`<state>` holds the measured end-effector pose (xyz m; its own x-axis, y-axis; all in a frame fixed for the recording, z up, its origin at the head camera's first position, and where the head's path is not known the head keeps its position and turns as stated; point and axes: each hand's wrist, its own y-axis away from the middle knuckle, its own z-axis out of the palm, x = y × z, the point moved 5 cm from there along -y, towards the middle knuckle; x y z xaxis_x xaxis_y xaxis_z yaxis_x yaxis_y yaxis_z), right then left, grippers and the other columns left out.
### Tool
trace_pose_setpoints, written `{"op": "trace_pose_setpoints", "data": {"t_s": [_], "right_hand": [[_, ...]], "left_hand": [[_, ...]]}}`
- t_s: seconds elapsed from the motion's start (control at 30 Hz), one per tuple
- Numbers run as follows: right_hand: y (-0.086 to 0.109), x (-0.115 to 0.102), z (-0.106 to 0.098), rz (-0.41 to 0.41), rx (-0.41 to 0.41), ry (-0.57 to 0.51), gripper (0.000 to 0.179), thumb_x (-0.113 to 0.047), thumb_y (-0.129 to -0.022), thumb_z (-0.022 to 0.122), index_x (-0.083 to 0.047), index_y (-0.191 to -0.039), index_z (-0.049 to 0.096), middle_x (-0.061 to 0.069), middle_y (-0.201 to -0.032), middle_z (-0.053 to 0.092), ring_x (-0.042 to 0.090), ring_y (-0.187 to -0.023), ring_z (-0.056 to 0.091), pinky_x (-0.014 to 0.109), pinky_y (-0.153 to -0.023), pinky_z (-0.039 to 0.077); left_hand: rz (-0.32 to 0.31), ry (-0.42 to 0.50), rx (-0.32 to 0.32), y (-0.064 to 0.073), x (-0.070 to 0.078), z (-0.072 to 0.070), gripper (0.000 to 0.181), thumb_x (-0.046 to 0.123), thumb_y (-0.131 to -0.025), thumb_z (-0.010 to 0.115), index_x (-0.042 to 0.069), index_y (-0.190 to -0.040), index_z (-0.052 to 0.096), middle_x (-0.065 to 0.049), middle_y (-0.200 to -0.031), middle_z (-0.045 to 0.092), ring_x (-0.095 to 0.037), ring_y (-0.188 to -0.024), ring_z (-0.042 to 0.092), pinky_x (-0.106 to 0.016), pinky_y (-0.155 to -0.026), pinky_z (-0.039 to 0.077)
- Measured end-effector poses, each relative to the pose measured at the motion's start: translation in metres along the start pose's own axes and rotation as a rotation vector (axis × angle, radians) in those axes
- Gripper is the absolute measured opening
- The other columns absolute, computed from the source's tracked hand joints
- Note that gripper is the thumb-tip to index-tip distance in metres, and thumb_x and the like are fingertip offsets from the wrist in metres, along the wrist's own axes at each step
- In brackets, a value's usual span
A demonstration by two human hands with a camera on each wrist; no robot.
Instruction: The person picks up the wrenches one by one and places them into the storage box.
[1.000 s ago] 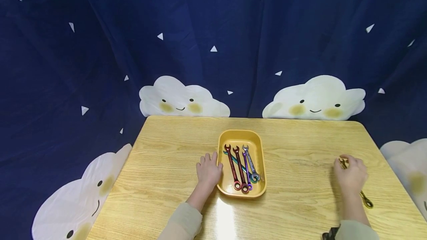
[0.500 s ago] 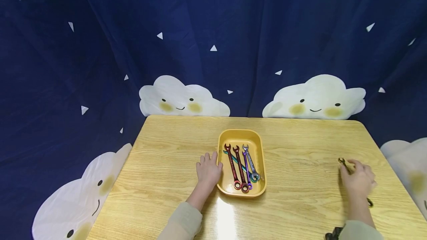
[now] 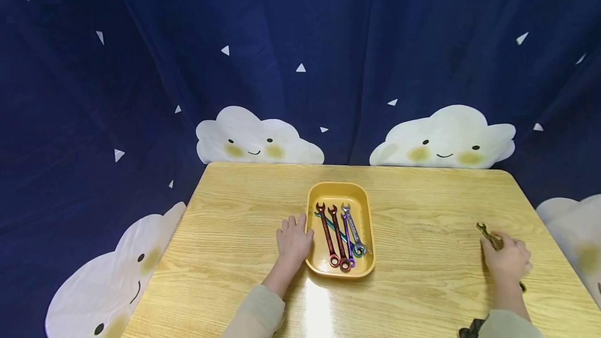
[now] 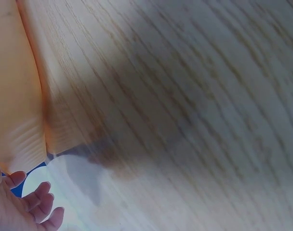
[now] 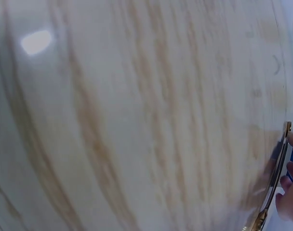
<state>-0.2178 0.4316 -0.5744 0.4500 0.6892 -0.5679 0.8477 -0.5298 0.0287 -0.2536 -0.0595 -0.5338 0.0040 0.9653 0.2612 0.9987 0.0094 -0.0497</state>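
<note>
A yellow tray [image 3: 338, 191] stands mid-table, holding several combination wrenches: two dark red, a teal one, a purple one and a silver wrench [image 3: 353, 228]. Against the tray's left side rests my left hand [image 3: 293, 241], fingers loosely extended and thumb over the rim. In the left wrist view its relaxed fingers [image 4: 40, 196] show beside the tray wall. Far to the right, my right hand [image 3: 507, 260] pinches a gold ratcheting wrench [image 3: 487, 234] by its shaft, low over the table. The hand covers most of that shaft; the open end sticks out ahead of it.
The wooden table [image 3: 253, 186] reaches back to a dark blue curtain [image 3: 300, 30] printed with clouds and triangles. A black strap piece [image 3: 471, 329] shows at my right cuff. Light glares off the table in front of the tray.
My right hand has shifted right and slightly back toward me along the gold wrench, whose ring end is now mostly hidden. My left hand and the tray have stayed put.
</note>
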Motion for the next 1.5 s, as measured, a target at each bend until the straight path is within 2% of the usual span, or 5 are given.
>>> {"op": "trace_pose_setpoints", "data": {"t_s": [0.17, 0.5, 1.2, 1.5], "right_hand": [[0.0, 0.007, 0.004, 0.028, -0.011, -0.033, 0.055, -0.042, -0.092, 0.043, -0.002, -0.13, 0.042, 0.035, -0.132, 0.024, 0.056, -0.117, 0.021, 0.062, -0.085, 0.018], [-0.002, 0.012, 0.004, 0.118, 0.033, -0.123, 0.054, -0.041, -0.092, 0.044, -0.002, -0.129, 0.045, 0.031, -0.135, 0.026, 0.052, -0.121, 0.02, 0.061, -0.091, 0.015], [-0.004, 0.011, 0.006, 0.225, 0.067, -0.141, 0.049, -0.041, -0.092, 0.043, -0.007, -0.126, 0.05, 0.029, -0.133, 0.032, 0.05, -0.121, 0.024, 0.058, -0.094, 0.015], [-0.005, 0.01, 0.008, 0.213, 0.098, -0.116, 0.045, -0.037, -0.094, 0.042, -0.006, -0.125, 0.053, 0.025, -0.124, 0.041, 0.047, -0.115, 0.032, 0.057, -0.089, 0.018]], "left_hand": [[-0.005, 0.004, -0.014, 0.0, 0.001, -0.001, 0.04, 0.035, -0.09, 0.046, 0.017, -0.125, 0.045, -0.013, -0.108, 0.051, -0.028, -0.093, 0.046, -0.041, -0.072, 0.038], [-0.011, 0.011, -0.02, 0.0, 0.0, 0.0, 0.039, 0.035, -0.09, 0.046, 0.017, -0.124, 0.045, -0.013, -0.107, 0.051, -0.027, -0.092, 0.045, -0.041, -0.072, 0.038], [-0.015, 0.031, -0.009, 0.0, -0.001, 0.001, 0.04, 0.034, -0.089, 0.047, 0.017, -0.125, 0.046, -0.012, -0.106, 0.051, -0.027, -0.09, 0.046, -0.04, -0.071, 0.039], [-0.009, 0.034, -0.003, 0.0, -0.001, 0.001, 0.039, 0.034, -0.09, 0.048, 0.016, -0.124, 0.047, -0.013, -0.105, 0.052, -0.027, -0.089, 0.046, -0.04, -0.07, 0.039]]}}
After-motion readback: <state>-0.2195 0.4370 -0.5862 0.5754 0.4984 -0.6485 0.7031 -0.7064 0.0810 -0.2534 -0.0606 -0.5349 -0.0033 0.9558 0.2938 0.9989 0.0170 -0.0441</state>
